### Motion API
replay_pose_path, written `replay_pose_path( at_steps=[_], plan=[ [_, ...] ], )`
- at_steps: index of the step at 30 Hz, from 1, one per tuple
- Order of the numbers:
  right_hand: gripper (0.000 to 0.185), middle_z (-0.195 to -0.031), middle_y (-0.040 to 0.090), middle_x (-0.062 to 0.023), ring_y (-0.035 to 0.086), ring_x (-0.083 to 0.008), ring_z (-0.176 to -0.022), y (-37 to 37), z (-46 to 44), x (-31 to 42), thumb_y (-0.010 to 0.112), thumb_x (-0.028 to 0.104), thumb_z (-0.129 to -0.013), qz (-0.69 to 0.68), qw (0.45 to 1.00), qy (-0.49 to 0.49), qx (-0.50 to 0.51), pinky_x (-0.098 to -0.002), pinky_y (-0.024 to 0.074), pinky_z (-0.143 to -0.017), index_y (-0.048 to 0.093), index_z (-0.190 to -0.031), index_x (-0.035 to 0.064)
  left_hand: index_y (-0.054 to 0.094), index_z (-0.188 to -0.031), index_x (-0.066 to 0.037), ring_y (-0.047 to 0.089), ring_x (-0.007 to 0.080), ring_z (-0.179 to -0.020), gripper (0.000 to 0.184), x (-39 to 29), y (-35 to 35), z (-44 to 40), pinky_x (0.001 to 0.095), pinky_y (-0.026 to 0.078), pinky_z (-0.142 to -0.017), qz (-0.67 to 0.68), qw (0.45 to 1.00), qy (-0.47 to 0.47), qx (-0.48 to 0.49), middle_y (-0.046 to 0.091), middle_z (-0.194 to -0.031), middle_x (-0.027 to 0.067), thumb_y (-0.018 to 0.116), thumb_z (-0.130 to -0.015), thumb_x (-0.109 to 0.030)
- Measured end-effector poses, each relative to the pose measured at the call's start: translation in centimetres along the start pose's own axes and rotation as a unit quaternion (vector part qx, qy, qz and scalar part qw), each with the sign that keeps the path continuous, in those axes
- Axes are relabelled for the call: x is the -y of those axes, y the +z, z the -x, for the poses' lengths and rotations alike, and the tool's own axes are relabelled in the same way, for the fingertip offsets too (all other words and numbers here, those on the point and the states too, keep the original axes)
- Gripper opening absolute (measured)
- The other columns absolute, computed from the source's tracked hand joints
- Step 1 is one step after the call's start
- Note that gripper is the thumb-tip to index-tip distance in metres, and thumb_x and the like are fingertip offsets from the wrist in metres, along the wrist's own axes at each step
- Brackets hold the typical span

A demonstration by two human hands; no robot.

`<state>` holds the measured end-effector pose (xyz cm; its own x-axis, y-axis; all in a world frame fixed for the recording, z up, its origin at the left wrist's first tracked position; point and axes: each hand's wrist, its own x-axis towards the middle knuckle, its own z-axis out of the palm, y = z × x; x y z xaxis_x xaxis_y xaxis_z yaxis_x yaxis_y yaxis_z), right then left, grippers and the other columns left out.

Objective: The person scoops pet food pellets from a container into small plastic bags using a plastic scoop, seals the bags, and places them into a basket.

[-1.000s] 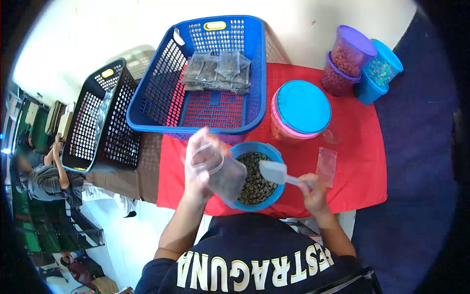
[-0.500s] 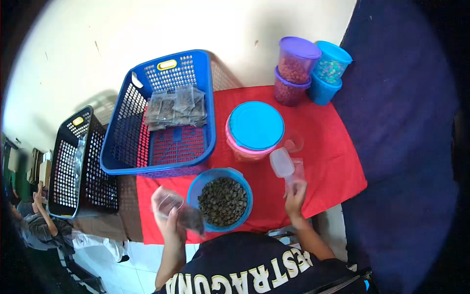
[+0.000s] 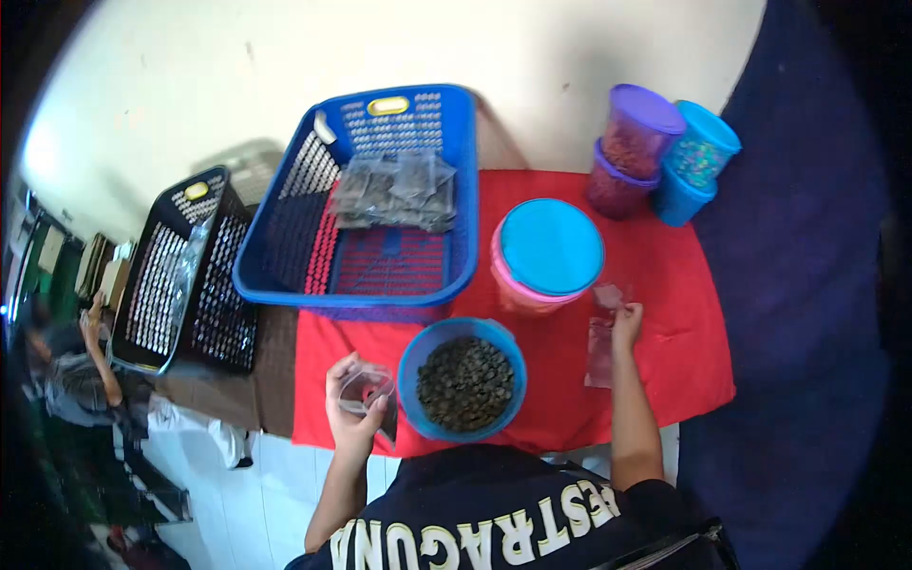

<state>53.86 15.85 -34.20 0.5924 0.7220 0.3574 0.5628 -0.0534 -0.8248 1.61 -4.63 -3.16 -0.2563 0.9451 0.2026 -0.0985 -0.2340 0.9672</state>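
On the red-covered table [image 3: 682,372] we count one blue bowl [image 3: 408,391] of dark pieces [image 3: 465,384] by the near edge, one blue-lidded tub [image 3: 551,248] beyond it, four small containers [image 3: 646,136] stacked at the far right corner, and one blue basket [image 3: 351,299] at the far left (its packets [image 3: 391,198] overlap too much to number). Our left hand [image 3: 355,408] is raised at the near edge, left of the bowl, holding one clear pouch [image 3: 365,383], mouth open; the right hand [image 3: 627,325] reaches toward the right edge, fingers drawn in beside one pale scoop [image 3: 608,295], though we cannot tell whether they grip it.
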Motion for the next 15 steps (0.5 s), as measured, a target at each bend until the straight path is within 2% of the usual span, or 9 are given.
replay_pose_path(
  at_steps=[1,3,7,9,11,13,15],
  plan=[
    [0.018,-0.070,0.062,-0.0089,0.055,-0.0153,-0.048,-0.3,0.6,1.7,0.058,0.018,-0.093,-0.003,1.000,0.000,0.015,-0.0301,0.0420,-0.043,0.045,-0.100,0.0072,0.037,-0.131,-0.001,0.057,0.0218,-0.103,0.068,0.1,-0.5,-0.1,0.0365,0.046,-0.091,-0.006,1.000,0.002,-0.013,0.058,-0.109,0.0138,0.075,-0.076,-0.015],
    [0.027,-0.086,0.066,-0.0148,0.063,-0.0336,-0.082,-3.7,0.5,6.6,0.061,0.030,-0.089,0.049,0.991,0.091,0.085,-0.0411,0.0460,-0.070,0.054,-0.096,0.0045,0.037,-0.131,-0.001,0.057,0.0214,-0.102,0.068,0.4,-1.4,0.1,0.0364,0.045,-0.092,-0.010,1.000,0.005,-0.029,0.058,-0.110,0.0137,0.074,-0.076,-0.014],
    [0.033,-0.098,0.065,-0.0159,0.061,-0.0353,-0.093,-6.8,1.2,11.3,0.061,0.037,-0.088,0.146,0.972,0.132,0.128,-0.0432,0.0460,-0.075,0.055,-0.096,0.0051,0.037,-0.131,-0.002,0.057,0.0212,-0.103,0.066,0.4,-1.8,-0.7,0.0364,0.045,-0.093,-0.007,0.999,0.003,-0.054,0.057,-0.111,0.0125,0.073,-0.077,-0.012],
    [0.037,-0.115,0.060,-0.0150,0.058,-0.0354,-0.101,-7.8,2.4,15.0,0.060,0.038,-0.088,0.313,0.946,0.068,0.054,-0.0452,0.0453,-0.082,0.055,-0.106,0.0057,0.038,-0.131,-0.003,0.056,0.0212,-0.105,0.065,0.7,-2.0,-0.6,0.0357,0.045,-0.094,-0.015,0.997,-0.015,-0.071,0.056,-0.110,0.0112,0.073,-0.077,-0.011],
    [0.046,-0.128,0.053,-0.0131,0.053,-0.0343,-0.112,-8.2,3.0,20.4,0.064,0.036,-0.085,0.302,0.951,-0.063,-0.006,-0.0502,0.0411,-0.091,0.051,-0.118,0.0060,0.039,-0.131,-0.003,0.056,0.0206,-0.105,0.065,1.5,-2.1,-0.5,0.0353,0.045,-0.093,-0.029,0.997,-0.016,-0.066,0.056,-0.111,0.0109,0.073,-0.076,-0.010],
    [0.058,-0.136,0.047,-0.0113,0.047,-0.0316,-0.122,-7.4,3.2,25.7,0.070,0.031,-0.080,0.094,0.964,-0.214,0.125,-0.0544,0.0339,-0.099,0.046,-0.127,0.0053,0.039,-0.131,-0.003,0.055,0.0194,-0.105,0.065,2.1,-2.0,-0.1,0.0344,0.045,-0.093,-0.025,0.998,-0.029,-0.052,0.054,-0.113,0.0102,0.073,-0.075,-0.007],
    [0.066,-0.141,0.043,-0.0112,0.038,-0.0294,-0.132,-5.8,4.8,30.8,0.075,0.029,-0.075,0.170,0.902,-0.345,0.197,-0.0595,0.0239,-0.107,0.046,-0.129,0.0050,0.039,-0.131,-0.003,0.054,0.0195,-0.106,0.066,2.4,-1.4,0.0,0.0346,0.045,-0.093,-0.021,0.998,-0.042,-0.047,0.054,-0.113,0.0101,0.073,-0.075,-0.008]
  ],
)
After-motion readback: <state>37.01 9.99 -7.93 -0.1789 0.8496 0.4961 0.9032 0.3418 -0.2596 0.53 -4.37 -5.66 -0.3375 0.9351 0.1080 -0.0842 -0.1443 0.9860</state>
